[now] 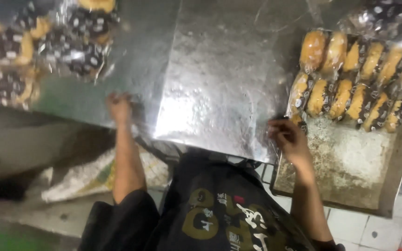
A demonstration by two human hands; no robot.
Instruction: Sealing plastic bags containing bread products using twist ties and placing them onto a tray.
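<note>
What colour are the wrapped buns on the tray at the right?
Golden-yellow with dark brown topping, the wrapped buns on the tray; head view.

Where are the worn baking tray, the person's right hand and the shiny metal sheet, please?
Baking tray (350, 162), head view, bare floury bottom.
Right hand (288, 137), head view, back of hand.
Metal sheet (215, 83), head view, middle of surface.

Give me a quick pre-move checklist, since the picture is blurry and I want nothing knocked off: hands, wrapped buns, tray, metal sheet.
1. Left hand free, resting at the metal sheet's left edge: ok.
2. Right hand at the tray's near-left corner, beside the wrapped buns; whether it grips one: cannot tell.
3. Buns lined in two rows on the tray: ok.
4. Tray fully supported: not ok, it juts out over the tiled floor.
5. Pile of wrapped pastries at far left, settled: cannot tell, blurred.
</note>
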